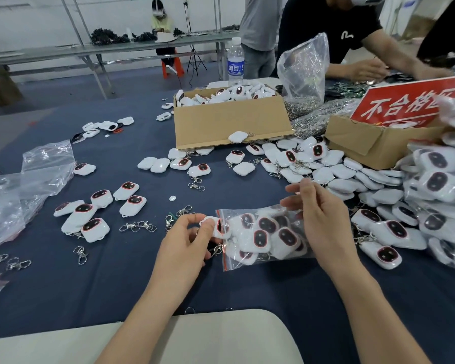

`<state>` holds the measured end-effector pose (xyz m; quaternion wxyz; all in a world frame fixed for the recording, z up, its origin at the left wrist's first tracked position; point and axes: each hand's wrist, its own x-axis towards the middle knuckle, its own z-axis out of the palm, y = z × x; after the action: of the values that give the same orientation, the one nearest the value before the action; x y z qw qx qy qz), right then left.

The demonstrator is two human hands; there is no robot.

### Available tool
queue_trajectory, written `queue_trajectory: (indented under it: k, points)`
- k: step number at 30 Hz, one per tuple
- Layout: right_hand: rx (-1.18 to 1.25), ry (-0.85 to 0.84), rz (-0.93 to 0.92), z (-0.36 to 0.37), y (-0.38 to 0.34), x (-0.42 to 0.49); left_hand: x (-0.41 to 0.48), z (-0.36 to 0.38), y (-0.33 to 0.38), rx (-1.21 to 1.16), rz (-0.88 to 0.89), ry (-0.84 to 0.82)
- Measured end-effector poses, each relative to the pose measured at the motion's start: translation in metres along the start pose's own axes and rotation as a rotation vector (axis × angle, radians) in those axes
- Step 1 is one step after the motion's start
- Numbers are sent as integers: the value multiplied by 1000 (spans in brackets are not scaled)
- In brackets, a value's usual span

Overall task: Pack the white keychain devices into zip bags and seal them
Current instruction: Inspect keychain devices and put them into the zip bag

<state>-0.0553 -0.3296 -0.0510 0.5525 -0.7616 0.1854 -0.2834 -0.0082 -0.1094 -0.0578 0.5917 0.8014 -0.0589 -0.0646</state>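
Note:
A clear zip bag [263, 239] with a red seal strip lies on the dark blue tablecloth, holding several white keychain devices with dark oval faces. At the bag's open left mouth my left hand [188, 237] pinches one white keychain device [216, 227], half inside the opening. My right hand [315, 208] hovers over the bag's upper right part, fingers loosely bent, fingertips touching the bag's top edge. Loose devices [90, 219] lie left of the bag, and a big heap [347, 177] lies to the right.
A cardboard box [231, 122] full of devices stands behind the bag, with a water bottle [235, 63] behind it. Metal clasps [138, 226] are scattered on the cloth. Empty plastic bags [24, 185] lie far left. Another box with a red sign [410, 101] stands right, where another person works.

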Motion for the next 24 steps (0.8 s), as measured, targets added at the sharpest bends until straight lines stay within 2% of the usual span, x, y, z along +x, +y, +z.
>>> queue_trajectory:
  k: [8,17,24]
  points:
    - [-42,-58,83,0,12,6,1,0,7,-25,-62,-98]
    - [-5,-69,96,0,17,9,-4,2,8,68,27,-160]
    - [1,-70,93,0,15,8,1,-1,9,169,27,-129]
